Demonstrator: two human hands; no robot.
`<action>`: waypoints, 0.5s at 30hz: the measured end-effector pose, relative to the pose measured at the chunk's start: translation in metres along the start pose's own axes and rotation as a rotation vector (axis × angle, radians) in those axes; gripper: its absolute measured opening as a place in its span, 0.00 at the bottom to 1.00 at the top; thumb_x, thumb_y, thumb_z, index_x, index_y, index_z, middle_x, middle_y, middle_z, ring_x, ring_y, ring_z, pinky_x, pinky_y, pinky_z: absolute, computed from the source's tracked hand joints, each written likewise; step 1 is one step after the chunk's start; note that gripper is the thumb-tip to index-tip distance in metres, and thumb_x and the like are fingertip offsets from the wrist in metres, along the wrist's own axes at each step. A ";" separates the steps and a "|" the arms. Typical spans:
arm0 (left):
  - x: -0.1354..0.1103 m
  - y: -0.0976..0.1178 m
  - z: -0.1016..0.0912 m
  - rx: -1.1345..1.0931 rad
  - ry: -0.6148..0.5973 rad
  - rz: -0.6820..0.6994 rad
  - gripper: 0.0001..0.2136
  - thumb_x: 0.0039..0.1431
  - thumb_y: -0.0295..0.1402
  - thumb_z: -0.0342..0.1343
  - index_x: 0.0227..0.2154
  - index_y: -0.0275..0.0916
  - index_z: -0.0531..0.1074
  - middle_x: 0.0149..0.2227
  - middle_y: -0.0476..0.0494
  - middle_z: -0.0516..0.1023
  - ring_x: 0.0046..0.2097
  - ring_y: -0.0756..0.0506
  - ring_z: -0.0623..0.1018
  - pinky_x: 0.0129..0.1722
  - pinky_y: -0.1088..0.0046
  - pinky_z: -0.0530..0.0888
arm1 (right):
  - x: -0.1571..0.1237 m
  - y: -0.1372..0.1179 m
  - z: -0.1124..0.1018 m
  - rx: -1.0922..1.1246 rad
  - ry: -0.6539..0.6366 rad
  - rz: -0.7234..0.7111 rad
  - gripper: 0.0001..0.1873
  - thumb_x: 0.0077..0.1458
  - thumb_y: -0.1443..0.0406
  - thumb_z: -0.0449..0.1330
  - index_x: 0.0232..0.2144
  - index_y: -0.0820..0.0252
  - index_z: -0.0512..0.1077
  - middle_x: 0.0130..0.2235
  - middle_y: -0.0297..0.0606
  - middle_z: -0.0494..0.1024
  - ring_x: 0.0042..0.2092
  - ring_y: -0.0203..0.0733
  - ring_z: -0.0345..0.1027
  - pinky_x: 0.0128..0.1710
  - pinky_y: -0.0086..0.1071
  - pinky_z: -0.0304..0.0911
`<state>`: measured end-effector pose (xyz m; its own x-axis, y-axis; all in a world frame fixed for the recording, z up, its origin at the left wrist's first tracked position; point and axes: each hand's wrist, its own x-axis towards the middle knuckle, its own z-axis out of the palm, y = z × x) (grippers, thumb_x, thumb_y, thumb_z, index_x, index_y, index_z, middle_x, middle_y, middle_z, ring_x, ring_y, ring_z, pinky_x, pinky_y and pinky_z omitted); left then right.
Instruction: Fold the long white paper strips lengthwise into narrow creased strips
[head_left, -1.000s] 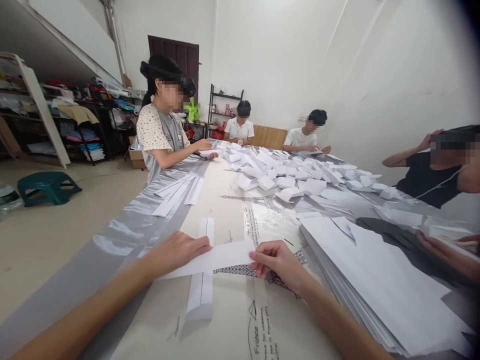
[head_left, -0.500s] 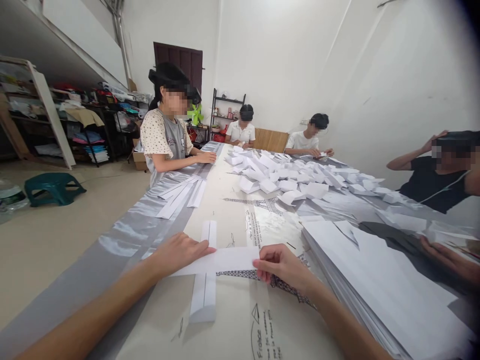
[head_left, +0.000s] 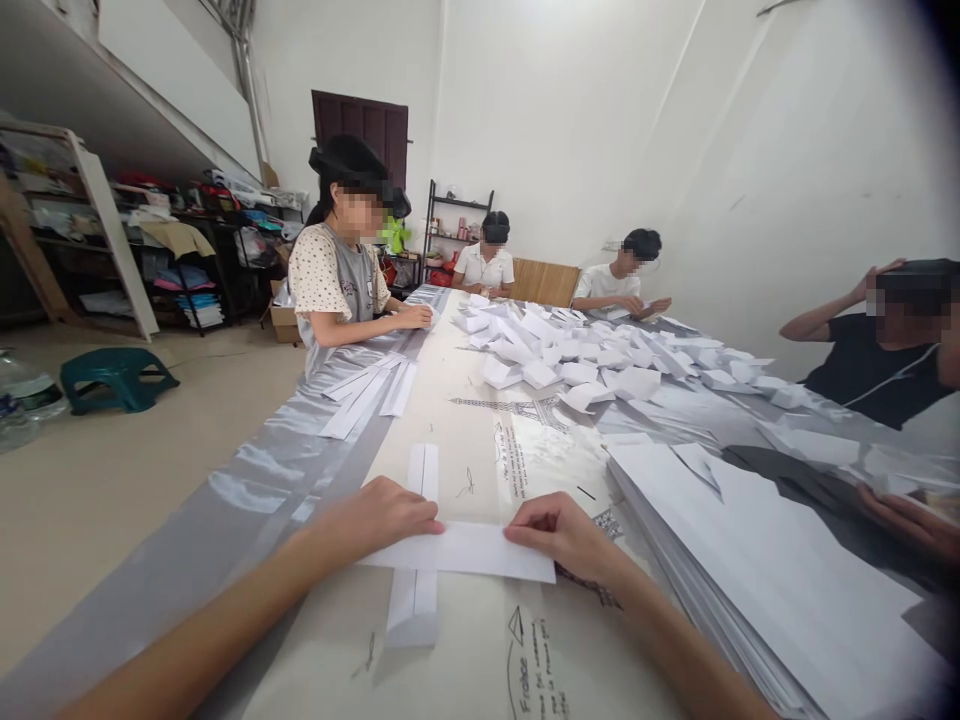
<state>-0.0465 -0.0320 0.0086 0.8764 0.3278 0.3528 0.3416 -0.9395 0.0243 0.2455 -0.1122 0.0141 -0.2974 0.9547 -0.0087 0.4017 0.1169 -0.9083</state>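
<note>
A white folded paper strip [head_left: 472, 550] lies crosswise on the table in front of me. My left hand [head_left: 375, 520] presses flat on its left end, fingers stretched along the fold. My right hand [head_left: 559, 530] pinches its upper right edge with curled fingers. Under the strip, another long folded paper strip [head_left: 417, 560] runs away from me.
A thick stack of white sheets [head_left: 757, 590] lies to my right. A heap of folded papers [head_left: 592, 355] covers the middle of the long table [head_left: 247, 480]. Several other people sit around it; one person's hand [head_left: 911, 520] rests at far right. A green stool [head_left: 116, 375] stands on the floor at left.
The crosswise strip now lies flatter and lower toward me, folded narrower. Both hands shifted slightly right along it, the right hand pressing down on its edge.
</note>
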 end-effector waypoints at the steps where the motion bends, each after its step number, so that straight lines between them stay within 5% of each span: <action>1: 0.000 -0.002 -0.001 -0.032 -0.008 -0.004 0.19 0.73 0.39 0.43 0.25 0.39 0.63 0.20 0.53 0.64 0.20 0.51 0.62 0.24 0.71 0.52 | 0.000 0.003 -0.005 -0.018 0.010 -0.004 0.15 0.56 0.55 0.64 0.26 0.59 0.80 0.27 0.36 0.76 0.27 0.36 0.65 0.25 0.30 0.57; 7: 0.002 0.000 -0.007 0.122 0.022 0.080 0.18 0.74 0.33 0.40 0.26 0.39 0.62 0.21 0.54 0.63 0.22 0.50 0.62 0.25 0.70 0.54 | -0.006 0.000 -0.020 -0.257 -0.042 -0.022 0.16 0.62 0.56 0.58 0.30 0.59 0.79 0.30 0.38 0.78 0.30 0.39 0.68 0.28 0.31 0.61; 11: 0.008 0.020 -0.010 0.309 0.057 0.207 0.16 0.73 0.27 0.41 0.27 0.39 0.63 0.22 0.52 0.66 0.21 0.49 0.61 0.26 0.68 0.57 | -0.014 -0.018 0.000 -0.674 0.068 -0.193 0.10 0.64 0.62 0.55 0.41 0.57 0.76 0.38 0.39 0.78 0.39 0.45 0.70 0.37 0.38 0.64; 15: 0.013 0.037 -0.008 0.350 0.133 0.277 0.14 0.72 0.26 0.43 0.28 0.38 0.65 0.23 0.51 0.67 0.22 0.49 0.63 0.26 0.68 0.58 | -0.017 -0.028 0.030 -0.761 -0.012 -0.338 0.12 0.68 0.67 0.49 0.42 0.57 0.72 0.37 0.37 0.75 0.36 0.42 0.68 0.37 0.35 0.62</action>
<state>-0.0256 -0.0634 0.0217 0.9073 0.0321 0.4193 0.2150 -0.8924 -0.3968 0.2134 -0.1399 0.0276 -0.5148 0.8324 0.2051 0.7635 0.5540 -0.3320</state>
